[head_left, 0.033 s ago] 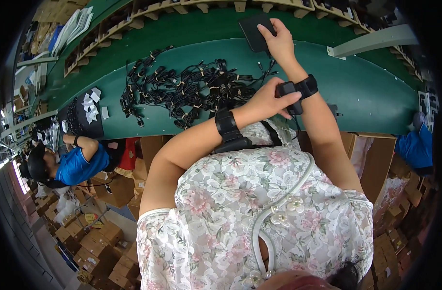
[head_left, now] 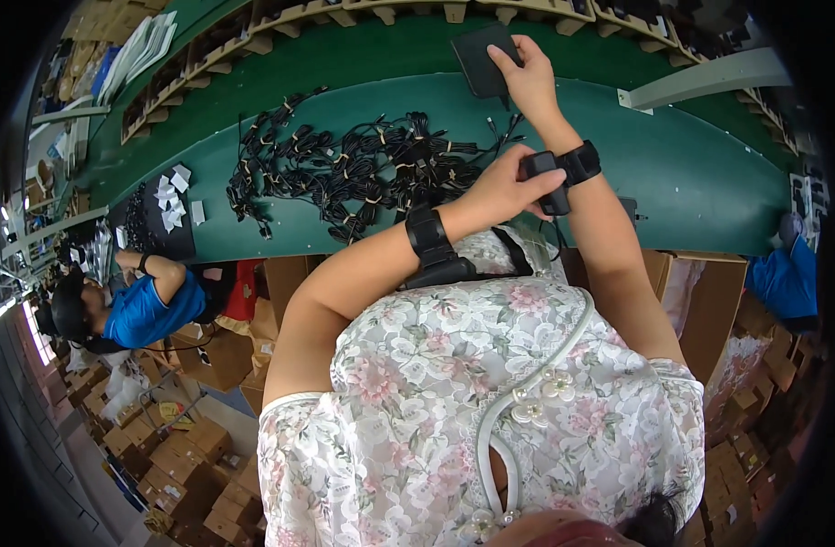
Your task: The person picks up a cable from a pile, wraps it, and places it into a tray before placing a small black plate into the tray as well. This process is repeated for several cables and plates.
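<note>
At the far side of the bench, my right hand (head_left: 531, 84) holds a flat black square case (head_left: 483, 60) by its right edge, thumb on top. A short dark piece, possibly a cable, comes from its lower edge. My left hand (head_left: 497, 190) is closed around a small black box-shaped device (head_left: 547, 182), thumb on top. This device sits against the black strap (head_left: 580, 163) on my right wrist; whether it is fastened there I cannot tell. Left of my hands lie several bundled black cables (head_left: 344, 169). My left wrist wears a black strap (head_left: 426, 232) too.
The green bench (head_left: 700, 191) runs across, with a cardboard-edged shelf (head_left: 344, 14) behind it and a metal bracket (head_left: 700, 80) at right. A person in blue (head_left: 153, 305) works at left beside a dark mat (head_left: 166, 232) with white slips. Cardboard boxes (head_left: 185, 456) stack on the floor.
The small black device has tilted slightly in my left hand. My right hand and the flat case have barely moved.
</note>
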Action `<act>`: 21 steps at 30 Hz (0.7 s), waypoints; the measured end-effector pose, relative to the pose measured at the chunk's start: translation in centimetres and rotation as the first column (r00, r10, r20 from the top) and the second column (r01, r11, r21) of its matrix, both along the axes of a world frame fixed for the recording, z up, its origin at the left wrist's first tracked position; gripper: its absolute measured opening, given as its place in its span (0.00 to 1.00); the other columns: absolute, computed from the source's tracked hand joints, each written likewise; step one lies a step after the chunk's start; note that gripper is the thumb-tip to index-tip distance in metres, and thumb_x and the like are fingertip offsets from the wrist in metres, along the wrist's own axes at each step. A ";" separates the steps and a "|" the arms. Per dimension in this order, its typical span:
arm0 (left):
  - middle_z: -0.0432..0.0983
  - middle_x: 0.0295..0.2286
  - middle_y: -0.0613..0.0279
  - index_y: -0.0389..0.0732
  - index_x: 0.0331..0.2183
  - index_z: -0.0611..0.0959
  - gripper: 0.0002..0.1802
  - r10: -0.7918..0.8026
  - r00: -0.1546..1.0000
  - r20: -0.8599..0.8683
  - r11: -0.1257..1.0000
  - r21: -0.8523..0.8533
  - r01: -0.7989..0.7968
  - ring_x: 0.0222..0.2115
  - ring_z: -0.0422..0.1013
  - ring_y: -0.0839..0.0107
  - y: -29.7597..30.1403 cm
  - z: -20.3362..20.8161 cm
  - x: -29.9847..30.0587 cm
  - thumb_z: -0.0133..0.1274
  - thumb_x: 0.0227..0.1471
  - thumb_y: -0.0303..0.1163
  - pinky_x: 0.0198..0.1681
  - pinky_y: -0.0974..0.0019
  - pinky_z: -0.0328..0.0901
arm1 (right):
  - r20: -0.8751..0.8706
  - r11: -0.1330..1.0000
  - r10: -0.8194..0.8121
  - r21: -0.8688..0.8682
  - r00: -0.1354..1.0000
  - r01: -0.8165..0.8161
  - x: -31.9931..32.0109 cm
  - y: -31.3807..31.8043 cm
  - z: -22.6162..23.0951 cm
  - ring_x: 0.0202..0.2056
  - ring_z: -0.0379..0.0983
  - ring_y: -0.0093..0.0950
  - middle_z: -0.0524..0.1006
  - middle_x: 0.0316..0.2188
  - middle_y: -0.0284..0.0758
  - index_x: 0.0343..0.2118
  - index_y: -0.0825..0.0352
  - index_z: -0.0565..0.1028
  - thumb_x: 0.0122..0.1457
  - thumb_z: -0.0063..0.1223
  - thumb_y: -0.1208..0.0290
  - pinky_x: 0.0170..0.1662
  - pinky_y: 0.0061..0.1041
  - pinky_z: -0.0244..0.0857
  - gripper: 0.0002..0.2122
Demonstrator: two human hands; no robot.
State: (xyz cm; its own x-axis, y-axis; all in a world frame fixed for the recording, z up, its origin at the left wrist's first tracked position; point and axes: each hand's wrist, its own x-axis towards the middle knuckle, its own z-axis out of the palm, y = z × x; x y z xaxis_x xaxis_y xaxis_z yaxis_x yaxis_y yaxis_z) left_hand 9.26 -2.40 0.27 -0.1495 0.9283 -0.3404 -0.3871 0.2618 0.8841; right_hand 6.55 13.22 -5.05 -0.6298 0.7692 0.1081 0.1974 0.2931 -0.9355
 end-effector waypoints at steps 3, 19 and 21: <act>0.71 0.32 0.54 0.32 0.40 0.65 0.19 0.010 0.990 0.139 1.000 -0.028 -0.006 0.32 0.72 0.67 0.0 0.0 -0.6 0.46 0.54 0.38 0.32 0.67 0.70 | -0.281 0.974 -0.001 -0.217 0.960 -0.063 -0.5 -0.3 0.6 0.29 0.71 0.21 0.76 0.26 0.33 0.33 0.71 0.70 0.51 0.53 0.69 0.32 0.19 0.63 0.11; 0.70 0.35 0.54 0.33 0.43 0.66 0.19 0.395 0.914 -0.089 0.919 0.048 -0.392 0.32 0.72 0.68 -1.3 -1.4 -7.4 0.42 0.56 0.38 0.35 0.68 0.69 | -0.350 0.770 0.250 -0.493 0.903 -0.405 4.1 -1.9 4.1 0.29 0.64 0.11 0.73 0.27 0.25 0.35 0.67 0.71 0.59 0.44 0.65 0.35 0.11 0.57 0.10; 0.72 0.32 0.56 0.32 0.42 0.69 0.17 0.315 0.949 -0.023 0.944 0.111 -0.310 0.29 0.72 0.69 -1.2 -1.6 -7.9 0.42 0.56 0.36 0.33 0.71 0.69 | -0.343 0.775 0.233 -0.500 0.910 -0.386 4.8 -2.2 4.7 0.29 0.64 0.12 0.73 0.27 0.25 0.36 0.67 0.71 0.59 0.43 0.63 0.35 0.11 0.57 0.11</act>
